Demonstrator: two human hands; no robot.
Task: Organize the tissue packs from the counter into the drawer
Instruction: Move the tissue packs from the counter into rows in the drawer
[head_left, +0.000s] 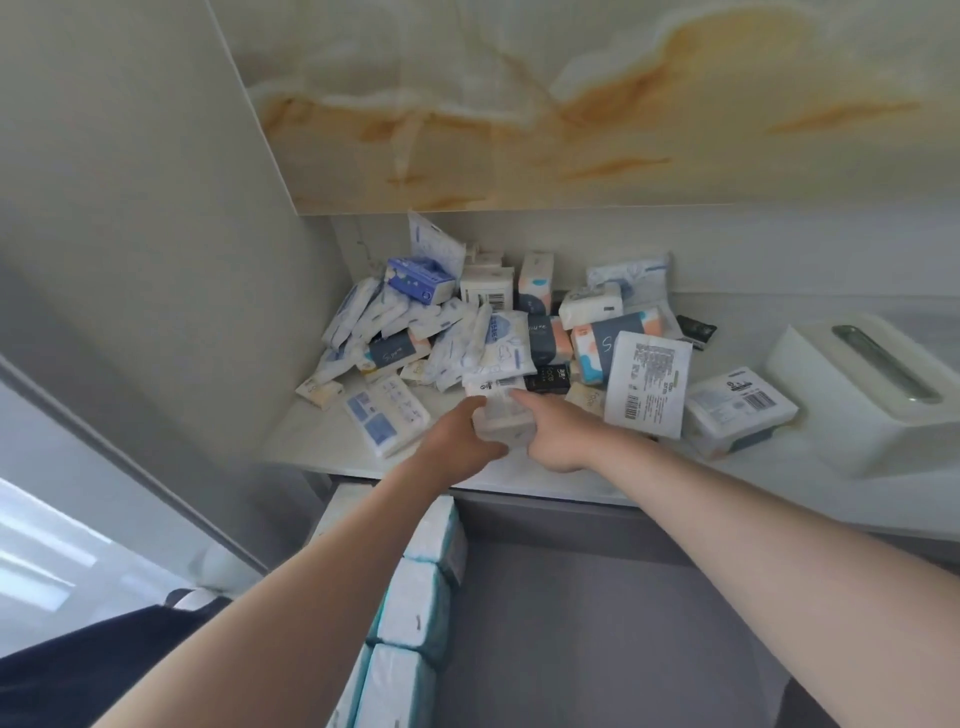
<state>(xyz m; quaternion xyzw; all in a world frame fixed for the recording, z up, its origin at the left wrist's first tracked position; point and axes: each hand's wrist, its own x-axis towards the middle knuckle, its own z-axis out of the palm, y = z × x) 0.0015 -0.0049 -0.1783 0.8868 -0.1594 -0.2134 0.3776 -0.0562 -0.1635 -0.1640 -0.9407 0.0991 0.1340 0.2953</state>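
Tissue packs (498, 322) were heaped in the back corner of the bench (311, 441), mostly white with blue, grey or orange print. At the front of the heap a small white pack (506, 421) was held between both hands. The left hand (460, 436) was clamped on its left side with fingers curled round it, and the right hand (556, 436) was clamped on its right side. Whether the pack was lifted or resting on the bench could not be told.

A blue-printed pack (387, 415) was laid flat just left of the left hand. A flat white pack with a barcode label (649, 387) was propped just right of the right hand. Further right, a wipes pack (737, 413) and a white tissue box (872, 400) were set side by side.

Below the bench a grey drawer (623, 613) was open, and a row of white packs (421, 597) was stood along its left side. A marbled panel (571, 104) was fixed to the wall above.
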